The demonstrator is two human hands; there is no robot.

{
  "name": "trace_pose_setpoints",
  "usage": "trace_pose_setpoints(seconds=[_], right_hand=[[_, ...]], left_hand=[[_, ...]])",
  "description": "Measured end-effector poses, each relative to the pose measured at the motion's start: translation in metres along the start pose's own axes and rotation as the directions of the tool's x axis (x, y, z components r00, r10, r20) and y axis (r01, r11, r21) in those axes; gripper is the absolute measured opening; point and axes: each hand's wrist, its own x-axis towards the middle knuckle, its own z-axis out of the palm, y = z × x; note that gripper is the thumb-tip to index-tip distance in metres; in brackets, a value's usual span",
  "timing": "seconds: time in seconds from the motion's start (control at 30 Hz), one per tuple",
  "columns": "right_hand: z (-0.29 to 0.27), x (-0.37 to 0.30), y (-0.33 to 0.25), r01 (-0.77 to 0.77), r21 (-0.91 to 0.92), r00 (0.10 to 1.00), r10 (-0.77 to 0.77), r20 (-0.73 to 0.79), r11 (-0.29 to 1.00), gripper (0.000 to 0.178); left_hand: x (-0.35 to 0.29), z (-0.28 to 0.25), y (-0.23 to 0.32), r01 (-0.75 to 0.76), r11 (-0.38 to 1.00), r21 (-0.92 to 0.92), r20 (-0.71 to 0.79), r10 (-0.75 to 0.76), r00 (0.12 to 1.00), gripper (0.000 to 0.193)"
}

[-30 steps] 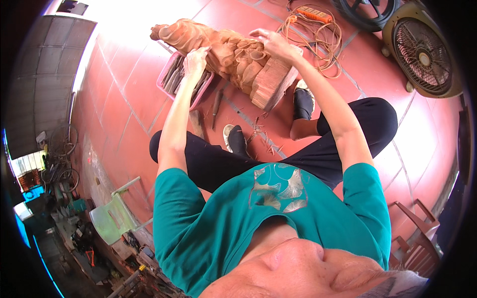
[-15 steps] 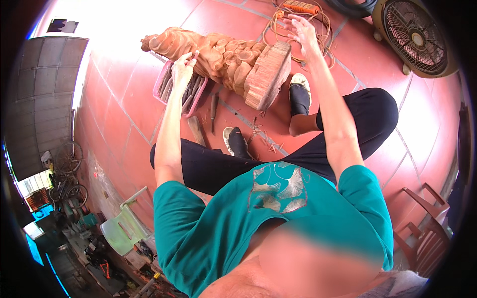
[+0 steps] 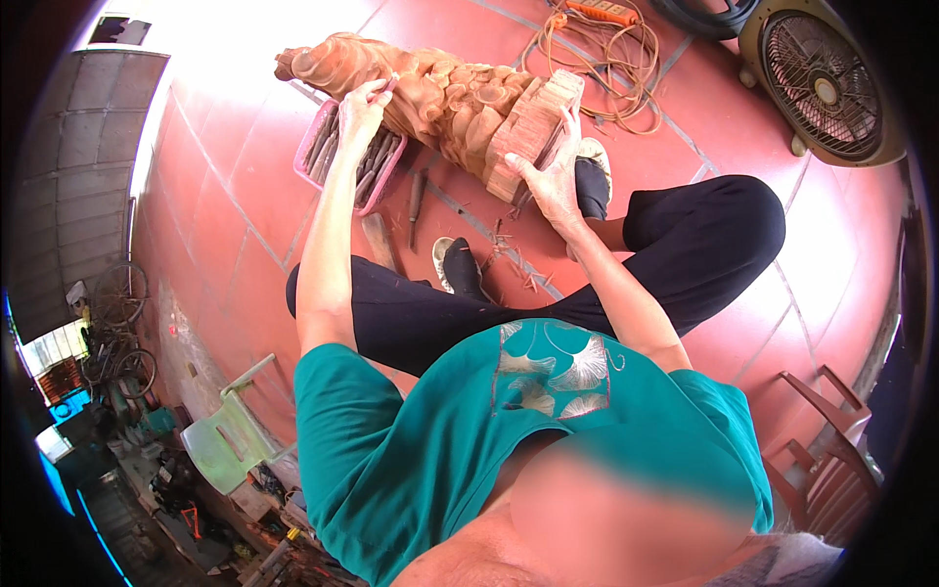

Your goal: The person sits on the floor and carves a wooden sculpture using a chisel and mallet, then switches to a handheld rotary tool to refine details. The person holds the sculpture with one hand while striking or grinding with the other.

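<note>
A large reddish-brown wood carving (image 3: 445, 93) lies on its side on the floor in front of me, its surface full of rounded, flowing relief. Its flat, rough base (image 3: 533, 122) faces right. My left hand (image 3: 362, 110) is closed at the carving's near side, fingertips against the wood. My right hand (image 3: 553, 181) grips the base, thumb on the near edge and fingers stretched along the end face. Under my left forearm sits a pink plastic basket (image 3: 305, 157) of several slim carving tools (image 3: 377, 161). A dark chisel-like tool (image 3: 418, 201) and a wooden mallet-like piece (image 3: 380, 243) lie closer to me.
Wood shavings (image 3: 509, 259) are scattered between my feet on the red tile floor. An orange power strip (image 3: 602, 12) with a coiled cord (image 3: 626, 83) lies beyond the carving. A box fan (image 3: 827, 88) stands far right; a green chair (image 3: 230, 440) and a brown chair (image 3: 831, 450) are nearer.
My right hand has come down from beside the power cord onto the carving's base. My left hand stays at the carving. The whole view has shifted slightly.
</note>
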Motion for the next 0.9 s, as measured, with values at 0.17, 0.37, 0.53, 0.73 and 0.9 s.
trace_pose_setpoints(seconds=[0.17, 0.37, 0.53, 0.73, 0.9], right_hand=[[-0.004, -0.001, -0.005, -0.122, 0.025, 0.993, 0.122, -0.002, 0.992, 0.106], [-0.008, -0.002, -0.022, -0.225, 0.228, 0.972, 0.235, -0.015, 0.947, 0.088], [-0.015, 0.008, 0.003, -0.083, 0.207, 0.966, 0.13, -0.223, 0.975, 0.05], [-0.018, 0.028, -0.016, 0.02, 0.128, 0.973, 0.01, -0.23, 0.992, 0.041], [-0.002, 0.026, -0.029, 0.233, -0.287, 0.968, -0.251, -0.025, 0.929, 0.036]], left_hand=[[-0.003, -0.004, 0.001, 0.019, 0.999, -0.029, 0.009, -0.019, 1.0, 0.036], [-0.002, -0.016, 0.007, 0.08, 0.994, -0.073, 0.012, -0.079, 0.997, 0.036], [-0.007, -0.041, 0.026, -0.022, 0.969, -0.247, -0.074, 0.004, 0.997, 0.038], [0.006, -0.12, 0.02, 0.033, 0.983, -0.181, -0.268, -0.081, 0.96, 0.034], [-0.018, -0.141, -0.067, 0.276, 0.961, 0.006, -0.177, -0.271, 0.946, 0.034]])
